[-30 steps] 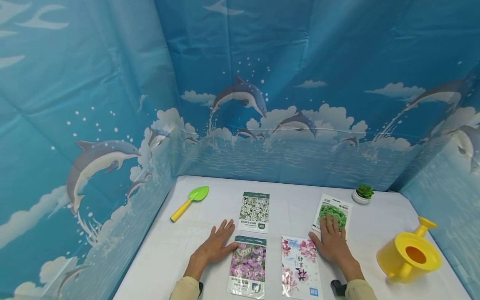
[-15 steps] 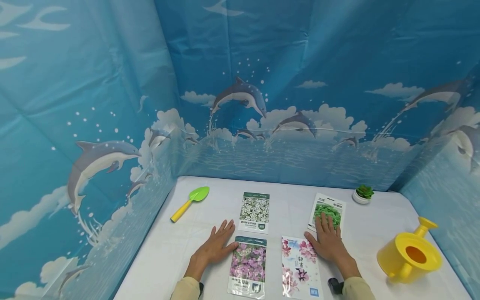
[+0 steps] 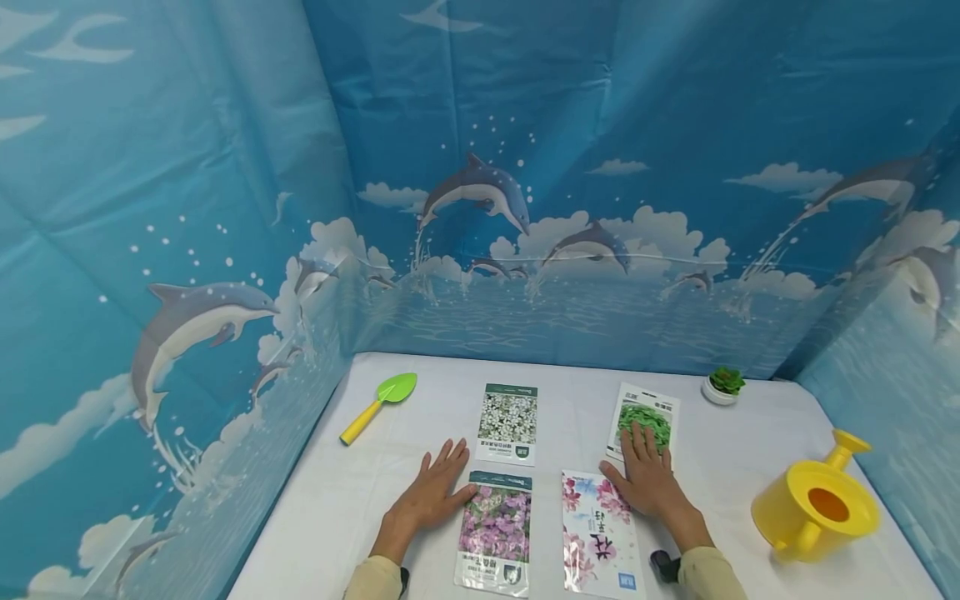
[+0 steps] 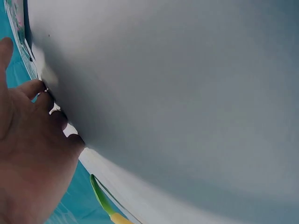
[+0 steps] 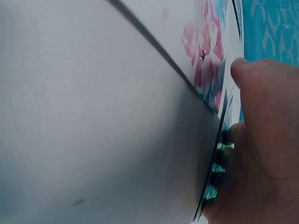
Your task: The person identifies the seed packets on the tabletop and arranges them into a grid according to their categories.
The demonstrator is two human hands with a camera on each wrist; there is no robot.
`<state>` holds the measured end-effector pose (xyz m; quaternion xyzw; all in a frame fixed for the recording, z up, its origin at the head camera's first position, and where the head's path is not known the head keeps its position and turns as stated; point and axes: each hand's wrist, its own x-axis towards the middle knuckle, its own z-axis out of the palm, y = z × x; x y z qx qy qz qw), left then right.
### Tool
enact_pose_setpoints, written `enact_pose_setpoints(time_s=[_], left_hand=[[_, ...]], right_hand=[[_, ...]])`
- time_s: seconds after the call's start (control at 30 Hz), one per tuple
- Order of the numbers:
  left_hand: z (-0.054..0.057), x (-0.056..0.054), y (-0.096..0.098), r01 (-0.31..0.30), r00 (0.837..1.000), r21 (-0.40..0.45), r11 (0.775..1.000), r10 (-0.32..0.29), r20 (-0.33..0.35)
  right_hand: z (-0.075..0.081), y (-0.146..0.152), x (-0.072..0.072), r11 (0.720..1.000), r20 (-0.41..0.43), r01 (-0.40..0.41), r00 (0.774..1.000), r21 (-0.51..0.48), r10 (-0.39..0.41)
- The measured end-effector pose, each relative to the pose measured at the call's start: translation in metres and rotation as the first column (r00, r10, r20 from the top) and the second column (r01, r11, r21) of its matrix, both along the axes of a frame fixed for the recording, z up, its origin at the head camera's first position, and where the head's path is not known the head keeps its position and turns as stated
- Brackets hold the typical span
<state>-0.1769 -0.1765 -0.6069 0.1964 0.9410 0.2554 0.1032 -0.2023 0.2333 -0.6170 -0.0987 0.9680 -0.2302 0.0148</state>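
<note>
My right hand (image 3: 651,483) lies with straight fingers on the lower half of a seed packet with green leaves (image 3: 645,423). In the right wrist view its fingertips touch that packet's face. Just below, a packet with pink blossoms (image 3: 600,533) lies flat, its top corner near my right thumb. My left hand (image 3: 427,500) rests flat on the white table, fingers spread, holding nothing. Its thumb reaches the left edge of a packet with purple flowers (image 3: 495,529). Beyond that one lies a packet with white flowers (image 3: 508,423).
A small trowel (image 3: 378,407) with a green blade and yellow handle lies at the back left of the table (image 3: 315,517). At the back right sits a potted succulent (image 3: 724,385). A yellow watering can (image 3: 813,508) stands on the right. Dolphin-printed curtains (image 3: 480,317) enclose the table.
My right hand has slid the green-leaf packet left across the table, away from the succulent. The left hand and the other packets have stayed in place.
</note>
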Motion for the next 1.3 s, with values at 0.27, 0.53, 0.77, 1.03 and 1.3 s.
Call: enact_pose_setpoints(time_s=[0.27,0.53,0.77,1.03,1.3], left_hand=[[-0.002,-0.003,0.007,0.004,0.999,-0.033,0.999,-0.006,-0.051],[-0.009,-0.016,0.018,0.059,0.984,-0.020,0.998,-0.062,-0.166],[-0.003,-0.019,0.025,0.072,0.986,-0.061,0.996,-0.080,-0.143],[0.000,-0.017,0.028,0.065,0.991,-0.092,0.994,-0.075,-0.109],[-0.001,-0.017,0.028,0.072,0.990,-0.092,0.993,-0.082,-0.114]], right_hand=[[0.003,-0.005,0.001,1.000,-0.025,-0.014,1.000,0.000,0.014],[0.000,-0.013,-0.001,0.999,-0.022,-0.038,0.999,-0.020,0.038],[0.002,-0.021,-0.001,0.999,-0.023,-0.051,0.998,-0.021,0.050],[-0.003,-0.028,-0.003,0.999,-0.041,-0.052,0.998,-0.010,0.051],[-0.003,-0.034,-0.002,0.998,-0.058,-0.063,0.996,-0.030,0.061]])
